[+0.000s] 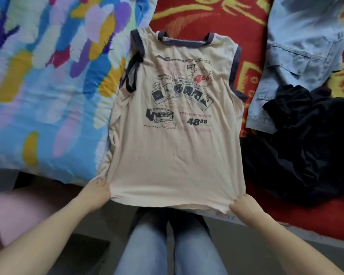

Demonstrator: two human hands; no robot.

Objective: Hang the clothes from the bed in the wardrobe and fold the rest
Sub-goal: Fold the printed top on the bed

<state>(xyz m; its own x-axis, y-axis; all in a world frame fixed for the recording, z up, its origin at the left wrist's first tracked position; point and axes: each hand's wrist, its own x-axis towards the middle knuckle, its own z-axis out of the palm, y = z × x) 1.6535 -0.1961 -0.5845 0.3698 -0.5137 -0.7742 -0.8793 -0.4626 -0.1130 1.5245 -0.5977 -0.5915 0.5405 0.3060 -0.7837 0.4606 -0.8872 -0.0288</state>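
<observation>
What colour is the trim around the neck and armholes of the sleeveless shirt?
Dark navy, on the cream sleeveless shirt; the head view shows it.

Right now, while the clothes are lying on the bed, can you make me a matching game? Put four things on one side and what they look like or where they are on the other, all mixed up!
Things
1. cream shirt
2. denim garment
3. black garment
4. colourful quilt

Descriptions
A. crumpled in a heap on the right
B. lies on the left, streaked blue, yellow and purple
C. pale blue, at the top right
D. hem gripped by the left hand and the right hand

Pairs: 1-D, 2-C, 3-A, 4-B
</observation>
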